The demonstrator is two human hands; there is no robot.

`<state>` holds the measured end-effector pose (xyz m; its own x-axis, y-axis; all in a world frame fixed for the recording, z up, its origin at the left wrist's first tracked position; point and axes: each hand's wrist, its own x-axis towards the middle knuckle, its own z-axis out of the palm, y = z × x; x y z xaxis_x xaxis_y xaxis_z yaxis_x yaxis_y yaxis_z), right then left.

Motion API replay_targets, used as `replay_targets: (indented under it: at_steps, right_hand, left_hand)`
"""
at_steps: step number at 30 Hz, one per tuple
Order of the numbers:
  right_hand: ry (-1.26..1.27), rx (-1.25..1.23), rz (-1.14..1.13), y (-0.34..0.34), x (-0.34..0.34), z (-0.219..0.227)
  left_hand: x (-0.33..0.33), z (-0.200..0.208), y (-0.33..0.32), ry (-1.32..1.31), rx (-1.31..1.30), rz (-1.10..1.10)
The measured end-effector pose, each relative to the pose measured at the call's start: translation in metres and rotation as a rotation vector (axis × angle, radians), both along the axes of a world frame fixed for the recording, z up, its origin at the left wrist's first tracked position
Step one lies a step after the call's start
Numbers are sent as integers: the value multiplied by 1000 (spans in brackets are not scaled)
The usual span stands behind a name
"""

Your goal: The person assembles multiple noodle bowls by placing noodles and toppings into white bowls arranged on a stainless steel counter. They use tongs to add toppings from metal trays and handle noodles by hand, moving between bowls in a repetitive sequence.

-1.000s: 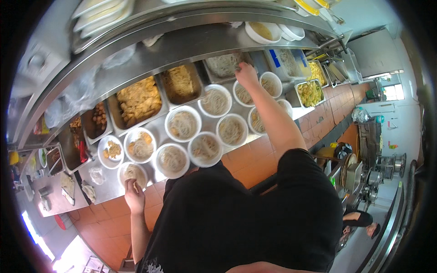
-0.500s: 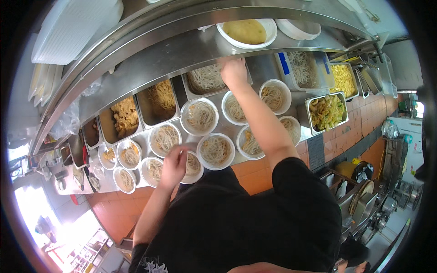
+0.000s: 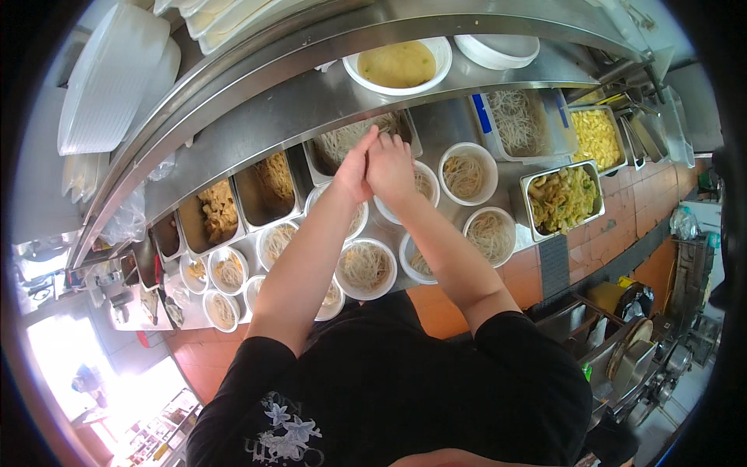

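Observation:
Both hands meet over a metal pan (image 3: 415, 145) of pale, thin noodle-like strands (image 3: 336, 143). My left hand (image 3: 357, 170) is closed, pressed against the right one, with its fingertips over the strands. My right hand (image 3: 392, 166) has its fingers curled; anything in either grip is hidden. Below my forearms stand several round white bowls with similar strands over yellowish bits. One bowl (image 3: 366, 295) sits near the counter's front edge, and another bowl (image 3: 468, 201) is right of my right hand. My arms cover parts of several bowls.
Left of the strand pan are metal pans with shredded yellow food (image 3: 276, 176) and tan chunks (image 3: 220, 210). A clear tub (image 3: 566, 140) of strands, a pan of greens (image 3: 560, 198) and yellow cubes (image 3: 597, 138) lie right. A shelf above bears a bowl of yellowish liquid (image 3: 398, 65).
My left hand has moved up and right from the front bowls to the strand pan. My right hand has shifted slightly down, and the two hands now touch.

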<state>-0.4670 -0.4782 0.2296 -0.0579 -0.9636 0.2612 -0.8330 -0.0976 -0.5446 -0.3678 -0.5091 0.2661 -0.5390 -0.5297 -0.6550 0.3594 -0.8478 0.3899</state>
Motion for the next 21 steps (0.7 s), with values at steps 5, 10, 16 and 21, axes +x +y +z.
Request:
replay_targets:
  at_steps: [5, 10, 16, 21]
  right_hand:
    - [72, -189, 66, 23, 9, 6]
    - [-415, -73, 122, 33, -7, 5]
    - [-154, -88, 324, -12, -18, -17]
    - [-58, 28, 585, -50, -11, -35]
  left_hand:
    - [14, -42, -39, -215, -39, -45]
    - [40, -73, -72, -989, -460, -430]
    - [81, -35, -47, -1396, -1204, -958]
    - [88, 12, -31, -1276, -1132, -1085]
